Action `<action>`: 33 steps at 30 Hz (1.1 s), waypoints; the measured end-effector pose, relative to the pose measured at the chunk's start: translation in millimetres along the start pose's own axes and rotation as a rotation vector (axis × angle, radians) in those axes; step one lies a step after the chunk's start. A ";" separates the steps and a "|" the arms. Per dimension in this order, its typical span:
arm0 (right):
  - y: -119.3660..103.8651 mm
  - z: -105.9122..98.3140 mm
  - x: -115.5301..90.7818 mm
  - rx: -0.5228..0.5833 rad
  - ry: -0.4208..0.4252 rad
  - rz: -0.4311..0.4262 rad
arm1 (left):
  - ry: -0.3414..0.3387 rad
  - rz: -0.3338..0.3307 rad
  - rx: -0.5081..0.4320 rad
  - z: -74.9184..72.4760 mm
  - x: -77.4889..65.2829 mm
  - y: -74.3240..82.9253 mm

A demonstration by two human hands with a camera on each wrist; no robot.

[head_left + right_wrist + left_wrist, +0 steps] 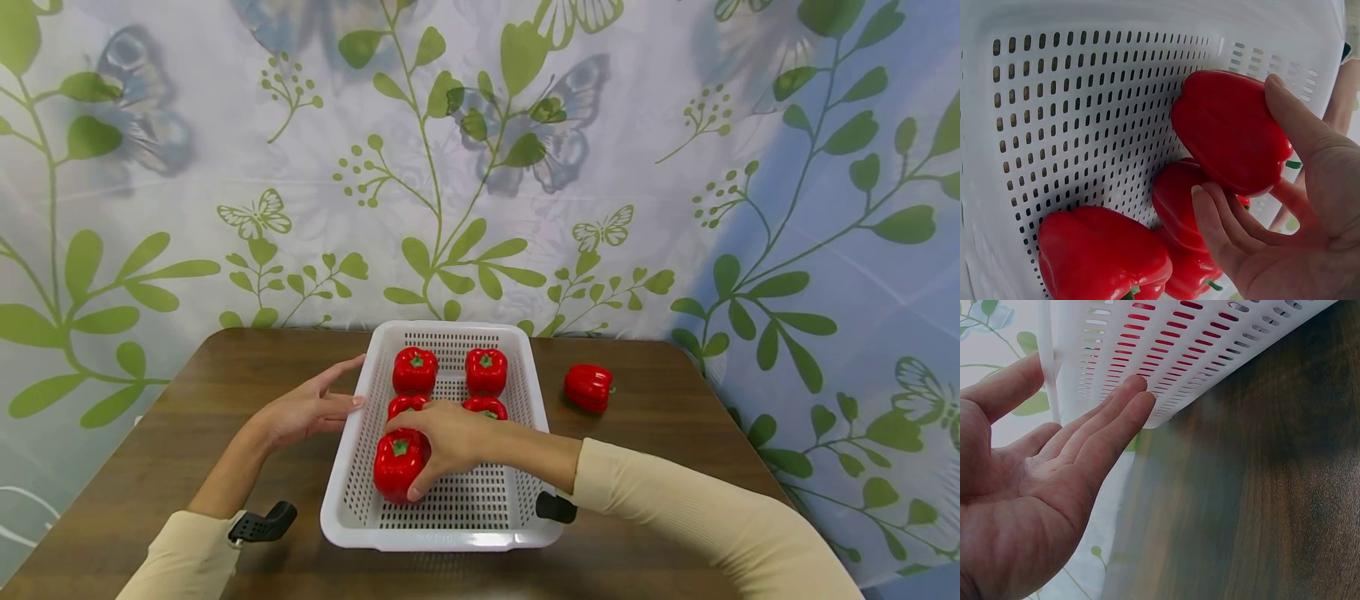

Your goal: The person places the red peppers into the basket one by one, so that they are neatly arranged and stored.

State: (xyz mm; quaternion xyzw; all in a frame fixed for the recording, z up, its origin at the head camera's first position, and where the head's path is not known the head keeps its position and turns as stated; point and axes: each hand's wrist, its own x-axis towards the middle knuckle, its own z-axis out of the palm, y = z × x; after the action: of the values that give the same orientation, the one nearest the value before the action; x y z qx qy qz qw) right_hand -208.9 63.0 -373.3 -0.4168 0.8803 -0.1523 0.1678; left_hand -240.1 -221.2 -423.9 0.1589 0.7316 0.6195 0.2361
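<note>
My right hand [457,437] grips a red bell pepper [393,473] at the near left of a white slotted basket [442,540]. In the right wrist view, thumb and fingers hold this bell pepper [1229,128] from opposite sides, its green stem toward the palm. Several other red bell peppers stand in the basket farther back; two of them are partly covered by my right hand. My left hand [315,407] is at the basket's left side. Its fingers [1107,434] are extended along the slotted wall [1172,347] in the left wrist view, holding nothing.
One more red bell pepper [589,387] lies on its side on the brown wooden table [637,433], right of the basket. A cloth [480,167] printed with leaves and butterflies hangs behind the table and along its right side. Black straps sit at both wrists.
</note>
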 end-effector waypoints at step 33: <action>0.5 -9.2 -11.9 0.034 -0.124 0.011 | -0.006 -0.001 -0.001 -0.3 0.5 1.0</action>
State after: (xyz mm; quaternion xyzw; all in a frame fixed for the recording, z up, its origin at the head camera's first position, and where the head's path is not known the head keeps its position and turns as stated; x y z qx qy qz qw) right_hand -206.0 73.9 -363.2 -0.4177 0.8678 -0.1402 0.2298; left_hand -240.8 -221.0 -423.0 0.1602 0.7305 0.6195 0.2385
